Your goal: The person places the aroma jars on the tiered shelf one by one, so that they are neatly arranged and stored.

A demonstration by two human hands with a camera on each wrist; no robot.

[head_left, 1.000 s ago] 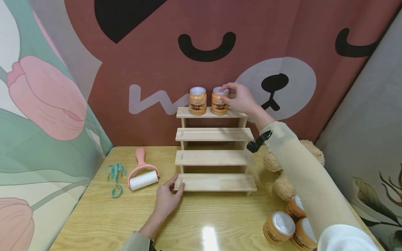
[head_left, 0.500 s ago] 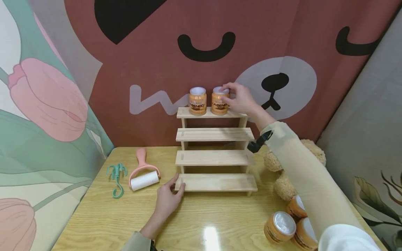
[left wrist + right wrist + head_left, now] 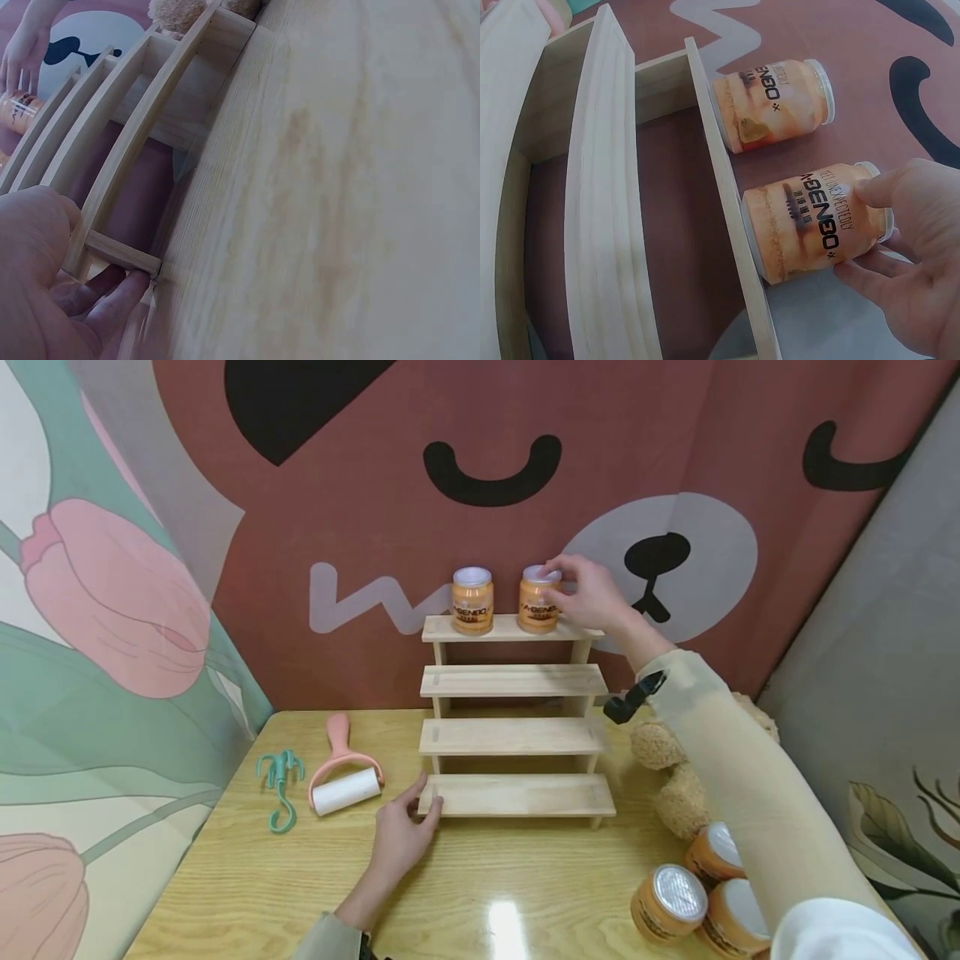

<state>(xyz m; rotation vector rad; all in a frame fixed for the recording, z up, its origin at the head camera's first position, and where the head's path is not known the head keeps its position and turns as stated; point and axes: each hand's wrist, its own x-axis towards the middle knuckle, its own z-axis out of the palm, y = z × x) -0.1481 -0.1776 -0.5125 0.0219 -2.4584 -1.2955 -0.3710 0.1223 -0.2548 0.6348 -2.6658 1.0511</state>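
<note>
On the top step of a pale wooden tiered stand [image 3: 517,739] stand two orange jars with whitish lids. My right hand [image 3: 588,593] grips the right-hand jar [image 3: 537,610] near its lid, thumb on one side and fingers on the other, as the right wrist view shows. The left-hand jar [image 3: 472,606] stands a small gap away. At the lowest step's left end, my left hand [image 3: 401,831] holds the stand, thumb on the front of the board. In the left wrist view its fingertips [image 3: 131,289] reach under the end piece of the stand.
Several more orange jars [image 3: 667,906] are grouped at the table's front right, partly behind the right sleeve. A fluffy tan plush [image 3: 678,802] lies beyond them. To the left are a pink-handled roller [image 3: 345,789] and a green hook [image 3: 280,785]. Printed cloth hangs behind.
My right hand has shifted the right-hand jar slightly to the right along the top step, widening the gap between the two jars. The left hand has stayed at the stand.
</note>
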